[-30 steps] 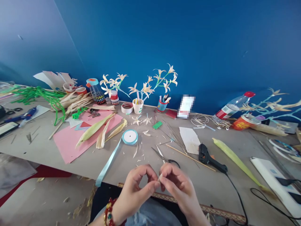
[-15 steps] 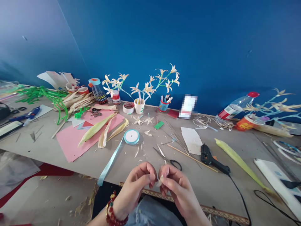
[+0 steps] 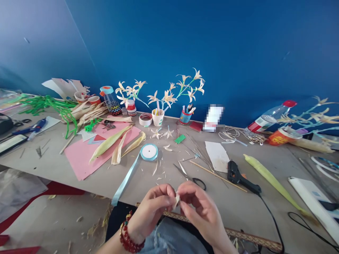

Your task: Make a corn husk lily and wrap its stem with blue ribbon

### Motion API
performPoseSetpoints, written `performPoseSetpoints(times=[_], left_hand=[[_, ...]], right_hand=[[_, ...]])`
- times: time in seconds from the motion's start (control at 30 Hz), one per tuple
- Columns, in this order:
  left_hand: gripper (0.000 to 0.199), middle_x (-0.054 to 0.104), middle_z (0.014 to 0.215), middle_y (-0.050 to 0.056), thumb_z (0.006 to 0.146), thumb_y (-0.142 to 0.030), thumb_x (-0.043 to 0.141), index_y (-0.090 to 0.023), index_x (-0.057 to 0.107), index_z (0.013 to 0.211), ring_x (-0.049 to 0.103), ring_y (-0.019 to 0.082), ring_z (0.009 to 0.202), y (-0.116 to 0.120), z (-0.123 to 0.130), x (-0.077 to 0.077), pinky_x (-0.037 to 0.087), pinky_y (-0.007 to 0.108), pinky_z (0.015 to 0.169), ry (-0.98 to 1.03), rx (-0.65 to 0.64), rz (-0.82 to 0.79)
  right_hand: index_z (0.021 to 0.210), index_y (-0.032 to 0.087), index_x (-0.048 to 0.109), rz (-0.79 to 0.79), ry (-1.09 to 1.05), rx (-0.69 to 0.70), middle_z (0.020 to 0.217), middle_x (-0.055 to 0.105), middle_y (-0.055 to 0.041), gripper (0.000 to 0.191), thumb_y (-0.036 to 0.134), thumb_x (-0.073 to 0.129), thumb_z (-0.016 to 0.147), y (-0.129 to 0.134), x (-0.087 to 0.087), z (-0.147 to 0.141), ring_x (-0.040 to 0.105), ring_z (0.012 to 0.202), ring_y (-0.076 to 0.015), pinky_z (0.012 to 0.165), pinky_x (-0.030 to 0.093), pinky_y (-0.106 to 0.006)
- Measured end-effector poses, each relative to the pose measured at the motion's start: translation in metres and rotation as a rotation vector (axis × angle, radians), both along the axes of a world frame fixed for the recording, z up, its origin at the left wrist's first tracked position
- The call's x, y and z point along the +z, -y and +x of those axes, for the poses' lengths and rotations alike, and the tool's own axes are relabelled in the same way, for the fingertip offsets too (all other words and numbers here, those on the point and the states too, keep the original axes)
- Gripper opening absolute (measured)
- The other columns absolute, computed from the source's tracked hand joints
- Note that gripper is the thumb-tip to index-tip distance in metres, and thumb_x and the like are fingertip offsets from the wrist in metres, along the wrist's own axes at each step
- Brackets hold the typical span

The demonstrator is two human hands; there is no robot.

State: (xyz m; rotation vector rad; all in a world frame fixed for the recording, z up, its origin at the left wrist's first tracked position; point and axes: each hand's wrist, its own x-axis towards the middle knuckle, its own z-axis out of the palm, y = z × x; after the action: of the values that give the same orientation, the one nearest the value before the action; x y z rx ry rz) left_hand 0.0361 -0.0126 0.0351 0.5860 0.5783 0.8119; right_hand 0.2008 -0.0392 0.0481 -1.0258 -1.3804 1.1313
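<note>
Close to the table's front edge, my left hand [image 3: 159, 204] pinches a small pale piece of husk [image 3: 177, 200] between thumb and fingers. My right hand [image 3: 199, 208] touches the same piece from the other side with curled fingers, its thumb slightly apart below. A red bead bracelet circles my left wrist. Just beyond the hands lie scissors [image 3: 199, 183] with black handles. A roll of light blue ribbon [image 3: 149, 152] rests flat, its loose end running down to the edge. Two small pale flowers [image 3: 168, 132] lie behind it among husk scraps.
A black glue gun [image 3: 242, 179] and a green husk [image 3: 272, 183] lie at the right. Pink paper [image 3: 76, 158] with husks is at the left. Flower stems stand in a white cup [image 3: 158, 118] near the wall. A plastic bottle [image 3: 265, 121] leans beside a red cup [image 3: 280, 137].
The pale piece has turned more upright and now sits at my left fingertips. My right fingers have moved up and over it, with the thumb lower. The view has shifted slightly.
</note>
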Motion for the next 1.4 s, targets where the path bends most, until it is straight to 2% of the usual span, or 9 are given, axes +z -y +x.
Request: performPoseSetpoints(times=[0.13,0.23,0.33,0.47,0.73,0.9,1.03,1.23,1.4], left_hand=[[0.013,0.049,0.059,-0.001,0.075,-0.018,0.068,-0.012,0.059,0.067,0.040,0.009,0.056,0.000,0.001,-0.001,0.032,0.022,0.059,0.045,-0.076,-0.084],[0.015,0.048,0.059,-0.001,0.080,-0.021,0.063,-0.013,0.057,0.068,0.042,0.010,0.058,0.001,0.001,-0.002,0.034,0.023,0.061,0.017,-0.047,-0.060],[0.011,0.053,0.071,0.002,0.085,-0.022,0.062,-0.014,0.059,0.077,0.047,0.013,0.068,0.004,-0.001,-0.004,0.038,0.024,0.066,-0.196,0.113,0.203],[0.007,0.059,0.085,0.004,0.089,-0.024,0.063,-0.017,0.062,0.091,0.053,0.016,0.082,0.007,0.001,-0.007,0.042,0.026,0.075,-0.462,0.252,0.614],[0.012,0.057,0.076,0.002,0.093,-0.016,0.051,-0.018,0.056,0.083,0.053,0.016,0.073,0.009,0.008,-0.006,0.043,0.027,0.070,-0.622,0.368,0.813],[0.014,0.056,0.074,0.002,0.088,-0.008,0.050,-0.019,0.054,0.080,0.053,0.016,0.071,0.007,0.004,-0.008,0.043,0.027,0.069,-0.725,0.416,0.929],[0.014,0.057,0.076,0.002,0.089,-0.009,0.049,-0.019,0.056,0.082,0.055,0.017,0.072,0.002,-0.004,-0.007,0.043,0.028,0.068,-0.722,0.519,0.939],[0.009,0.062,0.082,0.006,0.091,-0.016,0.053,-0.018,0.060,0.085,0.058,0.020,0.078,0.004,-0.002,0.000,0.045,0.030,0.073,-0.666,0.347,0.829],[0.013,0.059,0.075,0.004,0.089,-0.012,0.052,-0.019,0.058,0.081,0.055,0.018,0.073,0.005,0.001,-0.006,0.043,0.030,0.072,-0.703,0.364,0.881]], right_hand=[[0.090,0.024,0.065,0.252,0.178,-0.003,0.081,0.063,-0.0023,0.021,0.005,0.057,0.086,-0.001,0.005,0.003,0.061,0.073,-0.0161,0.064,0.050,-0.025],[0.089,0.024,0.065,0.235,0.183,-0.026,0.081,0.064,-0.0018,0.018,0.007,0.059,0.086,-0.003,0.000,0.002,0.062,0.072,-0.0159,0.065,0.050,-0.025],[0.084,0.023,0.063,-0.001,0.013,-0.061,0.079,0.061,0.0000,0.007,0.019,0.063,0.090,-0.003,-0.011,0.001,0.057,0.060,-0.0121,0.055,0.049,-0.022],[0.080,0.020,0.060,-0.212,-0.122,-0.112,0.074,0.054,0.0022,0.016,0.032,0.065,0.089,-0.002,-0.021,-0.003,0.050,0.054,-0.0099,0.049,0.045,-0.020],[0.075,0.020,0.055,-0.069,0.170,-0.150,0.069,0.052,0.0017,0.017,0.028,0.057,0.091,0.004,-0.008,-0.008,0.049,0.058,-0.0130,0.054,0.043,-0.023],[0.074,0.021,0.053,0.011,0.214,-0.220,0.068,0.051,0.0024,0.015,0.023,0.056,0.089,0.004,-0.010,-0.012,0.047,0.056,-0.0126,0.052,0.042,-0.023],[0.074,0.022,0.052,0.025,0.220,-0.275,0.067,0.051,0.0021,0.015,0.022,0.056,0.089,0.005,-0.013,-0.010,0.048,0.055,-0.0131,0.053,0.042,-0.024],[0.076,0.021,0.056,0.017,0.221,-0.227,0.071,0.055,0.0000,0.012,0.021,0.057,0.088,0.002,-0.010,-0.013,0.052,0.059,-0.0145,0.057,0.045,-0.025],[0.072,0.021,0.055,-0.039,0.200,-0.215,0.065,0.054,0.0008,0.016,0.024,0.058,0.087,0.001,-0.010,-0.014,0.050,0.056,-0.0140,0.052,0.043,-0.024]])
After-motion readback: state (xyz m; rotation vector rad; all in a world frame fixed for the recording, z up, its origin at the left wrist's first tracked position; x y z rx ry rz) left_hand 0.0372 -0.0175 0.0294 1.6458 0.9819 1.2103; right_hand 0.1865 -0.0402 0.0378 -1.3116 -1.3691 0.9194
